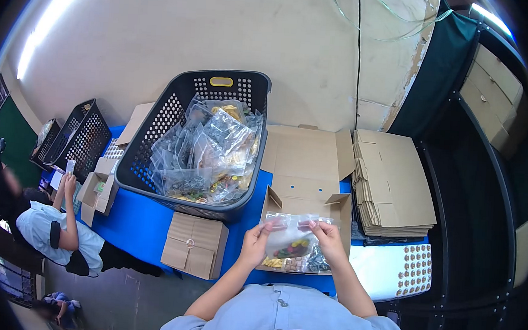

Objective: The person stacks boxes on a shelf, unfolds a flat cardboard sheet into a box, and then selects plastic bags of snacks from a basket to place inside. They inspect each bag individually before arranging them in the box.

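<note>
Both my hands pinch the top edge of a clear zip bag, with small red, yellow and green pieces at its bottom. My left hand point(257, 241) is closed on the upper left corner of the zip bag point(289, 239), and my right hand point(327, 238) is closed on its upper right part. The bag hangs over an open cardboard box point(306, 190), whose lid is folded back towards the wall. Inside that box, below the bag, lie clear bags of yellow, pale and grey pieces point(297, 264). Exactly what the pieces are is too small to tell.
A large black basket point(132, 157) full of filled clear bags stands at the back left. Before it sits a closed cardboard box point(194, 245). Flattened cartons point(390, 179) are stacked right, near a sheet of round stickers point(413, 270). A co-worker point(60, 231) stands far left.
</note>
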Tool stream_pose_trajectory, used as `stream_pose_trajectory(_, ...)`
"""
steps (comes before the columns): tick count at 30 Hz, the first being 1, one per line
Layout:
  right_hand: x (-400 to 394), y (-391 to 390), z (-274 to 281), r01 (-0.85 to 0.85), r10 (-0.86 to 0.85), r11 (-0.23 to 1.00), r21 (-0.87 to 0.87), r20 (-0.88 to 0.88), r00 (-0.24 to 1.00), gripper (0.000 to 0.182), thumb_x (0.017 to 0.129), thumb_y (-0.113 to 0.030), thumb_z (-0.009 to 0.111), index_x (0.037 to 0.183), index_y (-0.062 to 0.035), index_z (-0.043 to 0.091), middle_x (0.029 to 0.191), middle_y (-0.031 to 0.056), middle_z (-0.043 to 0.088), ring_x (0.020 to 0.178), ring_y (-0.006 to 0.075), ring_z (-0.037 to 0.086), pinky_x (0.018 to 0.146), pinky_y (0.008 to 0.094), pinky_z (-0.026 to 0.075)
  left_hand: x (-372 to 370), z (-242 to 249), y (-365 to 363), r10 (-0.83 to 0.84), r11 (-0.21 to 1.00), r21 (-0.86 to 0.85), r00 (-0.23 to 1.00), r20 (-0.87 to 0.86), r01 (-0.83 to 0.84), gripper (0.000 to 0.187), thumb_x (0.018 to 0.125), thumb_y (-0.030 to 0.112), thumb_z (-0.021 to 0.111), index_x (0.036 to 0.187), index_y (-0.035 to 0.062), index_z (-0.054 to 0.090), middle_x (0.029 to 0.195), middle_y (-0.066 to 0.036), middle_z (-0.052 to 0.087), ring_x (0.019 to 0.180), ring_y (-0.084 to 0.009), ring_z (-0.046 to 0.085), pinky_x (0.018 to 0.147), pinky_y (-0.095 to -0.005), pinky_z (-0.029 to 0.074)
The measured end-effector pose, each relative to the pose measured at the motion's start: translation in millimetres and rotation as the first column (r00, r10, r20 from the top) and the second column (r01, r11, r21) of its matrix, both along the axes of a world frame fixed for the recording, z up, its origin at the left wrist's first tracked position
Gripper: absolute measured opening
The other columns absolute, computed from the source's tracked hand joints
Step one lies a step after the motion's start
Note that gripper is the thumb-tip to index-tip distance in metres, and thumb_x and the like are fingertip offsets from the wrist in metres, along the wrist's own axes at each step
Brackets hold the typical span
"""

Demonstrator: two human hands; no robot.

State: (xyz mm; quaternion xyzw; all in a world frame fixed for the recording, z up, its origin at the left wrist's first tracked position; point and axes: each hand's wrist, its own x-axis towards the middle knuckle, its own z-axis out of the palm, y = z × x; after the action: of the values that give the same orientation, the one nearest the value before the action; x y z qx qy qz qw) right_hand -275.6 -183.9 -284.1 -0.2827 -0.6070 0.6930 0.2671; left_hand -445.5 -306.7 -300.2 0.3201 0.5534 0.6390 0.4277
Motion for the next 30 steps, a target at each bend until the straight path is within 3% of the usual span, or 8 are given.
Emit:
stream_pose_trajectory(3, -2, -7, 10, 0.223, -0.223, 0.974, 0.044, -0.008, 0.975, 0.034, 0.096, -0.030, 0.054, 0.105, -0.0002, 0.069, 0.109, 0.0109, 0.066, 0.099, 0.0130, 0.057, 0.089, 0.0302, 0.043, -7, -13, 5, 0.117, 0.983, 0.127, 0.988, 0.104, -0.129, 0.041, 0.097, 0.026, 0.052, 0.128, -0.0003, 0.054, 0.119, -0.017, 0.062, 0.109, -0.0182, 0.058, 0.107, -0.0311, 0.032)
stream_pose_trajectory(5, -6, -12, 17, 0.467, -0.434, 0.859, 0.207, -0.187, 0.881, 0.040, 0.098, -0.032, 0.050, 0.114, 0.0019, 0.064, 0.118, 0.0101, 0.062, 0.106, 0.0144, 0.056, 0.093, 0.0309, 0.041, -21, -23, -2, -0.205, 0.978, -0.086, 0.950, -0.237, 0.190, 0.061, 0.093, 0.027, 0.058, 0.142, -0.0001, 0.033, 0.138, -0.021, 0.046, 0.128, -0.0267, 0.045, 0.109, -0.0344, 0.030)
stream_pose_trajectory(10, -14, -41, 1, 0.270, -0.262, 0.963, 0.024, -0.167, 0.950, 0.046, 0.101, -0.033, 0.043, 0.130, 0.0014, 0.051, 0.132, 0.0133, 0.052, 0.121, 0.0211, 0.048, 0.101, 0.0327, 0.038, 24, -14, 1, -0.316, 0.938, -0.107, 0.685, -0.656, 0.329, 0.097, 0.081, 0.031, 0.072, 0.149, 0.0029, 0.007, 0.153, -0.023, 0.014, 0.140, -0.0351, 0.021, 0.114, -0.0406, 0.020)
stream_pose_trajectory(14, -15, -45, 31, 0.101, -0.085, 0.994, 0.042, -0.290, 0.953, 0.047, 0.101, -0.032, 0.042, 0.134, 0.0016, 0.043, 0.133, 0.0162, 0.048, 0.123, 0.0252, 0.047, 0.105, 0.0385, 0.038, 30, -31, 5, -0.131, 0.981, 0.041, 0.806, -0.577, 0.189, 0.073, 0.087, 0.017, 0.065, 0.142, -0.0017, 0.021, 0.140, -0.024, 0.037, 0.132, -0.0336, 0.037, 0.108, -0.0401, 0.031)
stream_pose_trajectory(16, -5, -33, 29, 0.136, -0.122, 0.989, 0.060, -0.191, 0.974, 0.044, 0.100, -0.029, 0.044, 0.132, 0.0024, 0.045, 0.129, 0.0176, 0.049, 0.124, 0.0252, 0.046, 0.104, 0.0404, 0.038, 24, -28, 9, -0.238, 0.971, -0.034, 0.968, -0.081, 0.236, 0.053, 0.091, 0.013, 0.059, 0.135, -0.0019, 0.034, 0.125, -0.018, 0.054, 0.117, -0.0261, 0.053, 0.100, -0.0355, 0.041)
stream_pose_trajectory(20, -8, -19, 2, 0.408, -0.422, 0.869, 0.281, -0.012, 0.907, 0.055, 0.090, -0.018, 0.062, 0.137, -0.0020, 0.039, 0.124, 0.0166, 0.052, 0.120, 0.0207, 0.048, 0.100, 0.0347, 0.039, 29, -29, 7, -0.141, 0.987, 0.095, 0.978, 0.154, 0.127, 0.037, 0.094, 0.012, 0.056, 0.126, -0.0002, 0.045, 0.111, -0.008, 0.062, 0.104, -0.0138, 0.058, 0.093, -0.0287, 0.045)
stream_pose_trajectory(24, -7, -19, -6, 0.058, -0.061, 0.996, -0.073, -0.039, 0.997, 0.069, 0.083, -0.017, 0.071, 0.139, 0.0010, 0.034, 0.115, 0.0132, 0.059, 0.102, 0.0162, 0.058, 0.091, 0.0310, 0.047, 32, -8, 5, -0.058, 0.995, -0.069, 0.991, 0.123, 0.067, 0.032, 0.089, 0.021, 0.067, 0.113, 0.0006, 0.058, 0.094, -0.005, 0.065, 0.086, -0.0096, 0.061, 0.077, -0.0239, 0.050)
stream_pose_trajectory(30, -4, -25, -2, 0.103, -0.071, 0.985, -0.138, 0.219, 0.973, 0.024, 0.085, -0.017, 0.069, 0.100, 0.0024, 0.067, 0.080, 0.0045, 0.068, 0.067, 0.0063, 0.059, 0.058, 0.0207, 0.045, 32, -10, 2, 0.011, 0.995, -0.099, 1.000, -0.003, -0.011, 0.027, 0.090, 0.026, 0.064, 0.100, 0.0003, 0.064, 0.082, -0.003, 0.066, 0.076, -0.0077, 0.060, 0.066, -0.0210, 0.048)
